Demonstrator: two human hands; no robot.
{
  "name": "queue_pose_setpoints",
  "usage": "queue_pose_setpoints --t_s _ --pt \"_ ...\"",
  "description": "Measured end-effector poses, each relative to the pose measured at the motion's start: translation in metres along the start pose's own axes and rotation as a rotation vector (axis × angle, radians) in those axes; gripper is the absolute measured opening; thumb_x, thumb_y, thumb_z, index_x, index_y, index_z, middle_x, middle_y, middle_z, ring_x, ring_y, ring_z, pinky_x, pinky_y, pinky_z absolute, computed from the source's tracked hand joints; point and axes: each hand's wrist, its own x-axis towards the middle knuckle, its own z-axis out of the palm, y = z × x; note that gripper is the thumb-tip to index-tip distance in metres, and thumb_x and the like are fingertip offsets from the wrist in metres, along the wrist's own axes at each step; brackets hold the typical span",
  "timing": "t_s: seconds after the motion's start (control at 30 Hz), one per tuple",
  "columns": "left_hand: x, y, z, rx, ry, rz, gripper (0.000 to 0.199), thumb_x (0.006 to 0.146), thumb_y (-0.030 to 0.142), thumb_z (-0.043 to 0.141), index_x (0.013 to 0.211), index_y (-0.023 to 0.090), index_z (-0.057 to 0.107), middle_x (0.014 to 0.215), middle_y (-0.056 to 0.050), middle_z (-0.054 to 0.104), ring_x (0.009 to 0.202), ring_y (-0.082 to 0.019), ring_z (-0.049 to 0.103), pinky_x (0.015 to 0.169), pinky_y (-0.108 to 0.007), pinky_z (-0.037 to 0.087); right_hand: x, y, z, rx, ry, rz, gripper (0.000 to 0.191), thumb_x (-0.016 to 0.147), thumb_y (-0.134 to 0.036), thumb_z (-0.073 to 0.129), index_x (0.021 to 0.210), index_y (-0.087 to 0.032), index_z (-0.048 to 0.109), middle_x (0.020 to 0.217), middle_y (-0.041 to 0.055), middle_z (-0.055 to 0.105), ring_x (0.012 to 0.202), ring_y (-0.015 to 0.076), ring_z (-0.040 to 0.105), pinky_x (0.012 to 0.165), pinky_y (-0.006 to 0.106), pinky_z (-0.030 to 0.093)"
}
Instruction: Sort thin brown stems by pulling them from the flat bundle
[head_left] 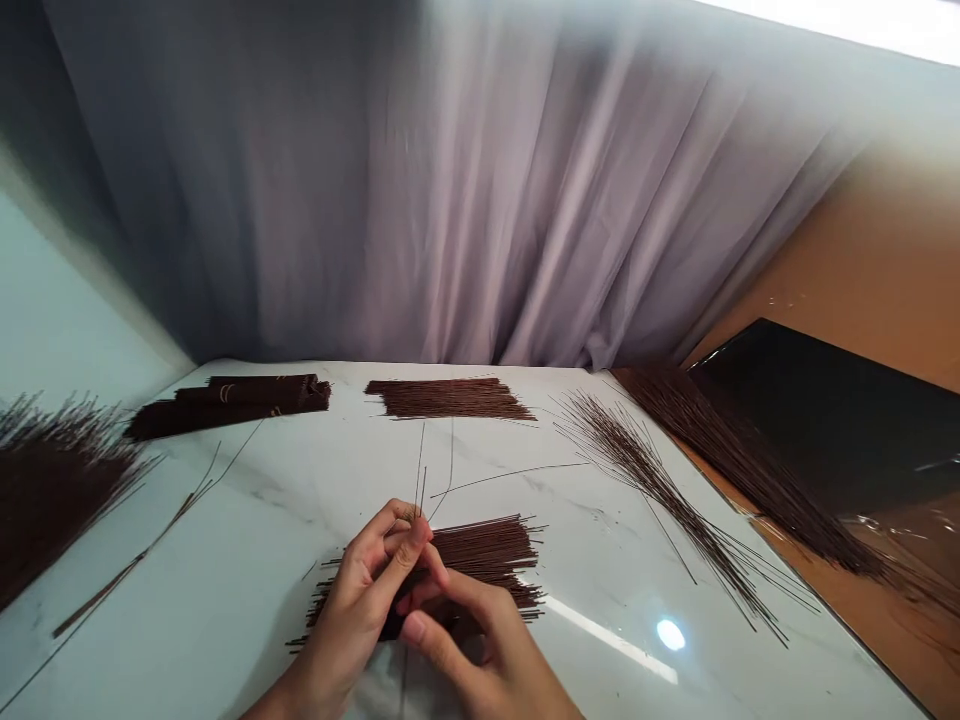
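My left hand [367,590] is closed in a pinch on thin dark wires [421,480] that stick up above its fingertips. Beside it, to the right, my right hand [480,640] curls with thumb and fingers bent near the left fingers; what it holds, if anything, is too small to tell. Under and behind both hands lies a pile of short brown sticks [495,550] on the white marbled table [225,560]. A few single thin wires [510,480] rest on the table just beyond the fingertips.
Tied brown bundles [240,396] lie back left, a flat stick row [450,397] at back centre. Loose bundles spread left [60,480] and right [675,490]; another long bundle [750,470] lies along the right edge. A thin strand bunch [142,550] is nearer left. Behind hangs a grey curtain [465,180].
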Motion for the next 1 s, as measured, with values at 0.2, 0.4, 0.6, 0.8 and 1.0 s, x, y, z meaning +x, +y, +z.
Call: queue_pose_setpoints --t_s 0.2,0.4,0.6,0.8,1.0 --pt "0.006 -0.004 -0.003 0.168 -0.020 0.075 0.031 0.094 0.056 0.061 0.096 0.026 0.064 0.093 0.000 0.068 0.082 -0.016 0.061 0.077 -0.024 0.050 0.006 -0.007 -0.009 -0.027 -0.001 0.046 0.042 0.097 -0.058 0.053 0.089 -0.019 0.066 0.080 0.0041 0.070 0.072 0.0178 0.064 0.067 0.028 0.052" --pt "0.041 0.009 -0.032 0.803 0.002 0.300 0.020 0.098 0.041 0.056 0.090 0.025 0.066 0.096 -0.001 0.067 0.088 -0.020 0.059 0.085 -0.029 0.045 0.005 -0.007 -0.150 -0.950 0.661 0.090 0.038 0.094 -0.055 0.047 0.095 -0.025 0.071 0.085 0.0083 0.073 0.061 0.0228 0.060 0.056 0.034 0.039" --pt "0.089 0.009 -0.037 1.019 -0.105 0.442 0.018 0.097 0.032 0.054 0.090 0.022 0.067 0.093 -0.002 0.067 0.088 -0.021 0.062 0.085 -0.034 0.048 -0.013 0.023 -0.241 -1.413 0.699 0.468 0.027 0.095 -0.032 0.052 0.094 -0.022 0.076 0.088 0.0124 0.071 0.073 0.0296 0.065 0.052 0.032 0.028" --pt "0.116 0.008 -0.011 1.130 -0.129 0.551 0.018 0.098 0.030 0.058 0.089 0.022 0.071 0.094 -0.003 0.069 0.097 -0.025 0.064 0.096 -0.043 0.048 0.002 0.028 -0.199 -1.415 0.732 0.117 0.030 0.101 -0.034 0.046 0.117 -0.017 0.065 0.110 0.0138 0.061 0.083 0.0253 0.062 0.051 0.029 0.036" --pt "0.163 0.019 -0.009 1.166 -0.037 0.608 0.031 0.102 0.034 0.058 0.127 0.016 0.063 0.127 -0.008 0.065 0.109 -0.027 0.067 0.090 -0.045 0.058 0.045 0.040 -0.142 -1.374 0.426 -0.292 0.020 0.100 -0.022 0.055 0.116 -0.022 0.067 0.112 0.0083 0.065 0.097 0.0228 0.057 0.072 0.030 0.048"
